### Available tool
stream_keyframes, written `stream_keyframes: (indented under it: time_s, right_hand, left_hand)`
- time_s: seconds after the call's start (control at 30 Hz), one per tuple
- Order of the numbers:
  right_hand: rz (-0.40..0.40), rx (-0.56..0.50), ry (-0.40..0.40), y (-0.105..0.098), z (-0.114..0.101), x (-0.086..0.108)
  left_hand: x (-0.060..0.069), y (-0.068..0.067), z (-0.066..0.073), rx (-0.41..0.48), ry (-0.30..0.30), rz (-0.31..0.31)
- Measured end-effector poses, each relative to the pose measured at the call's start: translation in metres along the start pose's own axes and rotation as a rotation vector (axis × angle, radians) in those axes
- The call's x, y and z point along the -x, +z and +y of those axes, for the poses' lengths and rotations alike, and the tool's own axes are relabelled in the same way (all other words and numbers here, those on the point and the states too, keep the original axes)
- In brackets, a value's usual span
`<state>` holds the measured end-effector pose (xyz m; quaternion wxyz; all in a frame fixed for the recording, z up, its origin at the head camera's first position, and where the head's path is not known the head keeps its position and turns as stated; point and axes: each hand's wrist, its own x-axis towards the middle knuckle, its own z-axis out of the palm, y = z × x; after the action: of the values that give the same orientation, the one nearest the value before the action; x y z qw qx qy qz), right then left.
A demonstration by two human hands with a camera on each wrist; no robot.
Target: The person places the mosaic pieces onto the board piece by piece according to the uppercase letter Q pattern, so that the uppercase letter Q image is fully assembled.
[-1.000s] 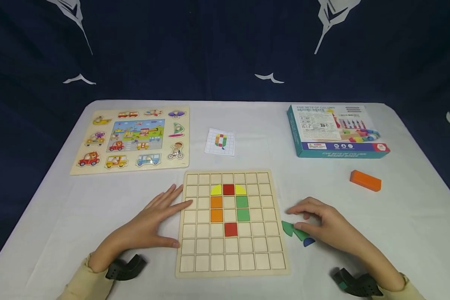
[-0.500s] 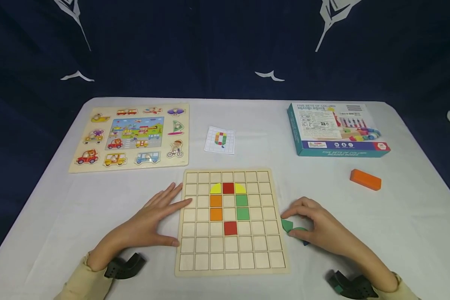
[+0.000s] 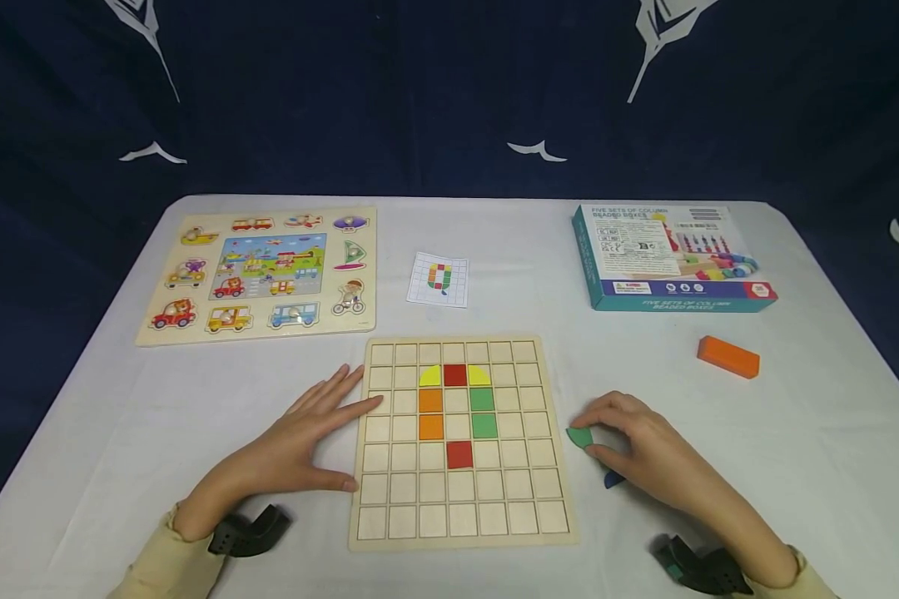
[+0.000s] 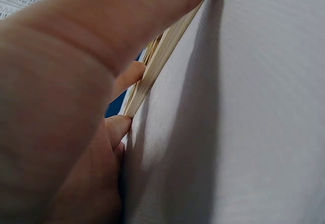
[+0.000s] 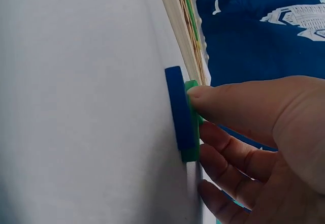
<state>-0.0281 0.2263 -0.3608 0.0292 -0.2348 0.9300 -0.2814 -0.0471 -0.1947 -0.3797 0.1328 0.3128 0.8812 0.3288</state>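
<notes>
A wooden grid board (image 3: pixel 403 489) bears red, orange, yellow and green flat pieces in some of its squares. My left hand (image 3: pixel 300 445) lies spread along its left edge, with the thumb and a finger touching the rim; the left wrist view shows fingertips against the board's side (image 4: pixel 155 69). To the right of the board, my right hand (image 3: pixel 640 445) pinches a green quarter-circle piece (image 3: pixel 580 437) between thumb and forefinger. A blue piece (image 3: pixel 613 479) lies partly hidden beneath that hand. In the right wrist view the blue piece (image 5: pixel 179 109) stands in front of green (image 5: pixel 190 156).
A small pattern card (image 3: pixel 449 291) lies behind the board. A vehicle peg puzzle (image 3: pixel 262 320) sits at the back left, a teal box (image 3: pixel 682 304) at the back right. An orange block (image 3: pixel 728 357) rests in front of the box.
My right hand has drawn its thumb and forefinger onto the green quarter-circle piece and turned it. The other green piece is now hidden from the head view. My left hand stays put.
</notes>
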Motion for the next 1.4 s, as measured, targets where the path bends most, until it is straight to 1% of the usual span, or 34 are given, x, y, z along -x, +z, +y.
stream_keyframes:
  time_s: [0.1, 0.23, 0.33, 0.4, 0.5, 0.57, 0.63, 0.73, 0.87, 1.03, 1.13, 1.27, 1.4]
  right_hand:
    - [-0.004, 0.006, 0.019, 0.000, 0.000, -0.001]
    - [0.000, -0.035, -0.005, 0.001, 0.001, -0.001]
    - [0.023, -0.073, -0.037, 0.001, 0.002, -0.001]
    - [0.040, -0.087, -0.039, 0.001, 0.001, -0.001]
    - [0.062, -0.088, -0.029, -0.001, 0.000, -0.002]
    - [0.061, -0.108, -0.007, -0.003, -0.002, -0.005]
    - [0.056, -0.137, -0.005, -0.004, -0.004, -0.008]
    - [0.030, -0.201, -0.024, -0.006, -0.009, -0.017]
    - [-0.022, -0.279, -0.093, -0.003, -0.021, -0.035]
    - [-0.084, -0.339, -0.191, 0.008, -0.040, -0.061]
    - [-0.125, -0.370, -0.227, 0.017, -0.053, -0.074]
    - [-0.178, -0.429, -0.221, 0.028, -0.068, -0.085]
    - [-0.212, -0.477, -0.198, 0.040, -0.076, -0.088]
  left_hand:
    - [0.001, 0.000, 0.000, -0.001, 0.002, 0.001]
    - [0.002, 0.000, -0.001, -0.007, -0.001, 0.001]
    - [0.003, 0.000, 0.000, -0.013, -0.005, -0.001]
    - [0.003, 0.000, 0.000, -0.013, -0.008, -0.002]
    - [0.003, -0.001, 0.000, -0.011, -0.010, -0.003]
    - [0.003, 0.000, 0.000, -0.009, -0.009, -0.002]
    - [0.003, 0.000, -0.001, -0.007, -0.008, 0.000]
    - [0.004, 0.001, -0.001, -0.007, -0.004, 0.002]
    - [0.004, 0.003, -0.002, -0.011, 0.000, 0.001]
    - [0.003, 0.003, -0.003, -0.014, 0.007, -0.007]
    - [0.001, 0.001, -0.003, -0.024, 0.012, -0.009]
    - [0.000, 0.000, -0.002, -0.023, 0.004, -0.011]
    - [0.000, 0.000, -0.002, -0.012, -0.004, -0.012]
